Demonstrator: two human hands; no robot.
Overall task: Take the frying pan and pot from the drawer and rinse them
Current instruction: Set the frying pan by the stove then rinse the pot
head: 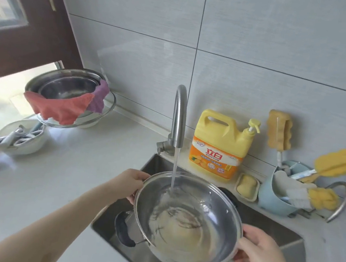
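- Head view: a stainless steel pot (188, 222) is held tilted over the sink (269, 224), at about 6 o'clock in the picture, with its open side turned up toward the camera.
- The pot's rim is gripped at about 10 o'clock by the left hand (132, 182), fingers curled over the edge.
- The rim is gripped at about 4 o'clock by the right hand (262, 251), thumb laid on the inner edge and fingers wrapped beneath.
- A stream of water (174, 169) is seen falling from the curved faucet (178, 118) onto the pot's inner wall; water is pooled and swirled inside.
- A black side handle (123, 230) is seen at the pot's 8 o'clock, and a second dark handle (229, 195) at 1 o'clock.
- A yellow dish-soap jug (219, 144) with a pump is stood on the surface (67, 173) at 1 o'clock of the pot, just beside the faucet.
- A soap bar in a dish (247, 186) is placed just right of the jug.
- A blue caddy (272, 194) holding yellow brushes and sponges is set at 3 o'clock.
- At 10 o'clock, stacked steel bowls (70, 88) are draped with a red cloth (59, 108) and a purple one (99, 97).
- A white bowl (21, 140) of utensils is seen at 9 o'clock.
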